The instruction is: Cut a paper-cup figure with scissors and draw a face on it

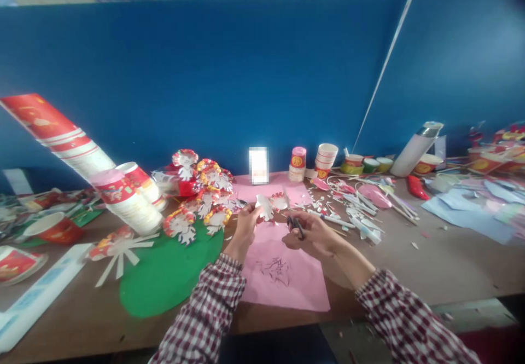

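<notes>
My left hand pinches a white paper cutout with notched edges, and a red-and-white curled piece shows at its right side. In my right hand is a pair of scissors with dark handles; the fingers wrap the handles, and the blades are hard to make out. Both hands hover above a pink paper sheet with dark pen lines drawn on it. Left of my left hand, several similar paper figures with red and yellow curled rims lie together, partly on a green paper oval.
Stacked paper cups lean at the left, near a cup cut into strips. More cups stand along the blue wall. Paper scraps and a white bottle are at the right. The table's front edge runs below my forearms.
</notes>
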Action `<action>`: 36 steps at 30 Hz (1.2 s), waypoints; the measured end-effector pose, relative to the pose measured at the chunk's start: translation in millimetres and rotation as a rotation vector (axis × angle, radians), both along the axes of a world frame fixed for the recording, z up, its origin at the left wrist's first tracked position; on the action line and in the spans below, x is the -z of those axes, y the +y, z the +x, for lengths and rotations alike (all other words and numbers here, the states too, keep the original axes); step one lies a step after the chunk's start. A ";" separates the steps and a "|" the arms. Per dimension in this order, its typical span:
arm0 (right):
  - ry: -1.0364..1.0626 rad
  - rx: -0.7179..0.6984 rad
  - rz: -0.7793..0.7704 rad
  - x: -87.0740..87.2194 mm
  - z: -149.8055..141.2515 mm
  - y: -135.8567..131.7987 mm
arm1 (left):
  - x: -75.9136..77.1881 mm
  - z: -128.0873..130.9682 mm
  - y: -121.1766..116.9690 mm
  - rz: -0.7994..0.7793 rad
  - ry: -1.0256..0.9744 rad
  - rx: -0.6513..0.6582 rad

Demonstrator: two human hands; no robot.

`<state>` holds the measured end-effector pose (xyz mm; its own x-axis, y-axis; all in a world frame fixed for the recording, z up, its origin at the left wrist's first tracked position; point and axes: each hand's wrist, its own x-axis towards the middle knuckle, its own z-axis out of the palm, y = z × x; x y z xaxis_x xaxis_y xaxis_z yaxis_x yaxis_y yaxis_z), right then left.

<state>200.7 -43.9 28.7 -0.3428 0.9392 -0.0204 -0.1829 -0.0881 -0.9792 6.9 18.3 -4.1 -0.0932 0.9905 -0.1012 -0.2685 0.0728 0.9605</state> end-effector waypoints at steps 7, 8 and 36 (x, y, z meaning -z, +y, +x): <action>-0.067 0.081 0.072 30.7 -17.2 15.3 | 11.1 -8.6 3.1 -0.006 -0.032 -0.002; -0.075 0.081 0.072 33.5 -17.3 16.4 | 12.8 -9.3 3.6 -0.004 -0.032 -0.008; -0.267 -0.153 0.070 43.3 -7.8 20.1 | 12.0 7.1 -8.4 0.125 -0.064 -0.031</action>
